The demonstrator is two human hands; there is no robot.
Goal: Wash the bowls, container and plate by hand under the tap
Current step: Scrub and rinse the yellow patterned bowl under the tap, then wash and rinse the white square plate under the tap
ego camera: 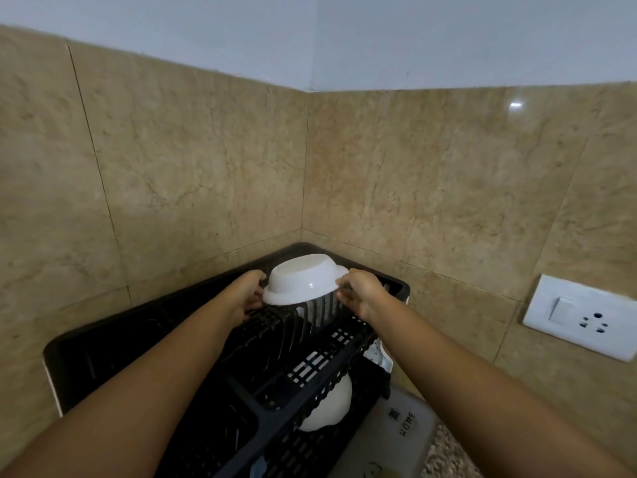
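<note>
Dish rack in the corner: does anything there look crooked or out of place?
Only mildly: the white bowl, upside down, is tilted over the dividers of the black dish rack, with the left hand and right hand holding its rim. Nothing looks spilled or broken.

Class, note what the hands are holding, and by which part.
The left hand and right hand hold the upturned white bowl by opposite sides of its rim.

Glossy white bowl (303, 282), smooth plastic by its look; matt black plastic rack (103, 343); polished beige stone-look wall tiles (193, 160).
</note>
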